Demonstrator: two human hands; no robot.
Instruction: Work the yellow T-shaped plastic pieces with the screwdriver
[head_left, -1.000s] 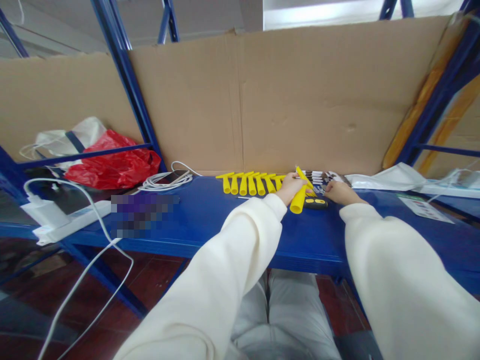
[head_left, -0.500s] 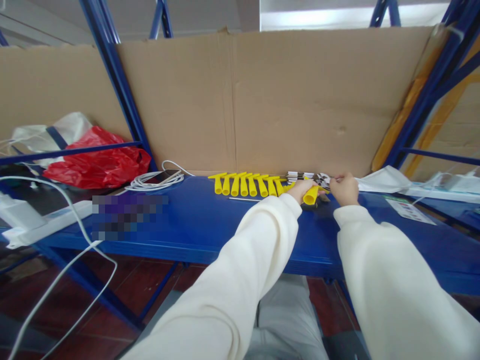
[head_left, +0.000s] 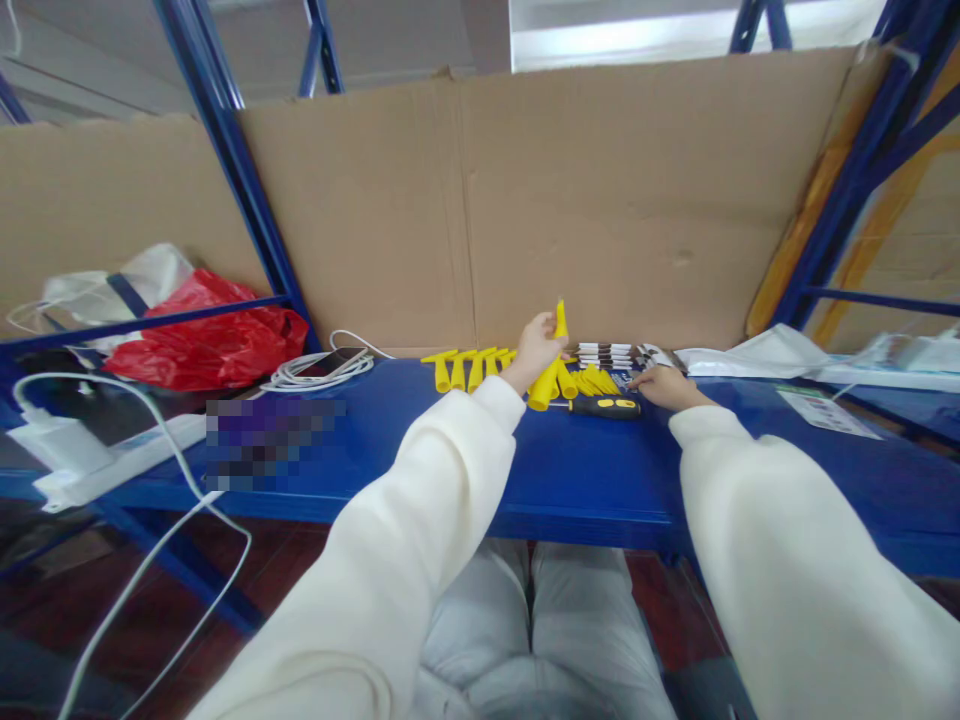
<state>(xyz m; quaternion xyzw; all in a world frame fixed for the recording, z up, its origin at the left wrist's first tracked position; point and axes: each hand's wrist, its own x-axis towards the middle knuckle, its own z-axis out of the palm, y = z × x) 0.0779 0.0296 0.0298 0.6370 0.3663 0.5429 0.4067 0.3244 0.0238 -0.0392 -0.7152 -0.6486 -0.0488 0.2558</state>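
Observation:
My left hand (head_left: pixel 538 348) is closed around a yellow funnel-shaped plastic piece (head_left: pixel 540 392), its wide end towards me and a narrow part poking up past the fingers. Behind and left of it, similar yellow pieces (head_left: pixel 458 374) stand in a row. My right hand (head_left: pixel 667 386) rests low at the bench, fingertips together by some small dark-and-white bits; what they pinch, if anything, is too small to see. Between the hands lie flat yellow parts (head_left: pixel 596 381), a stack of black-and-white striped pieces (head_left: pixel 604 355) and a black-and-yellow screwdriver (head_left: pixel 607 408).
A cardboard panel (head_left: pixel 600 200) backs the blue bench (head_left: pixel 465 470). On the left are a coiled white cable (head_left: pixel 315 372), a red plastic bag (head_left: pixel 214 330) and a power strip (head_left: pixel 127 460). White plastic bags (head_left: pixel 757 354) and a printed card (head_left: pixel 829 412) lie right.
My left hand has moved left with the yellow piece, lifting it and uncovering the screwdriver and flat yellow parts. My right hand has lowered and shifted slightly left.

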